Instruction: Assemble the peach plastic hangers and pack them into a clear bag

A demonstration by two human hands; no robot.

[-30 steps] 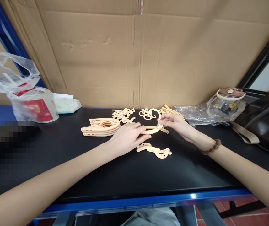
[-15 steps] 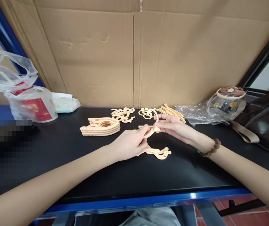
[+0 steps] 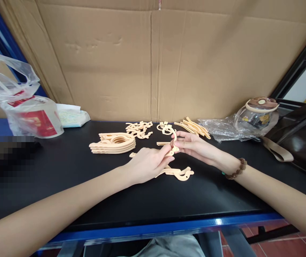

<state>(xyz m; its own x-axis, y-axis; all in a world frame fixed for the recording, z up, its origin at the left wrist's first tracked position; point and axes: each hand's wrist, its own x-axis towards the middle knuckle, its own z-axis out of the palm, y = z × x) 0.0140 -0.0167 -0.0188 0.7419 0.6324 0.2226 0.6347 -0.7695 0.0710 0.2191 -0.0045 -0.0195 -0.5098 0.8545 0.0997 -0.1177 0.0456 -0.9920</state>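
Observation:
My left hand [image 3: 146, 164] is closed around a flat beige plastic hanger arm [image 3: 132, 155], whose far end sticks out past the knuckles. My right hand [image 3: 197, 147] pinches a curved beige hanger hook [image 3: 175, 137]. The hook's lower end meets the arm's tip between my fingertips; whether the two are joined I cannot tell. Under and in front of my left hand lie more beige hanger pieces [image 3: 183, 174], partly covered by it. Behind the fingers a straight beige strip [image 3: 162, 144] rests on the black table [image 3: 153, 203].
A stack of folded hangers [image 3: 112, 146] sits left of my hands. Behind are small curved pieces [image 3: 140, 129], loose hooks [image 3: 164, 127] and long strips [image 3: 192, 127]. A bagged tub [image 3: 39, 117] stands left; clear plastic wrap [image 3: 218, 128], a transparent jar [image 3: 258, 116] and a dark bag [image 3: 302, 132] are right.
Both hands have shifted slightly, with the hook turned more upright and moved a little left and down. The hanger arm's far end now shows beyond my left hand.

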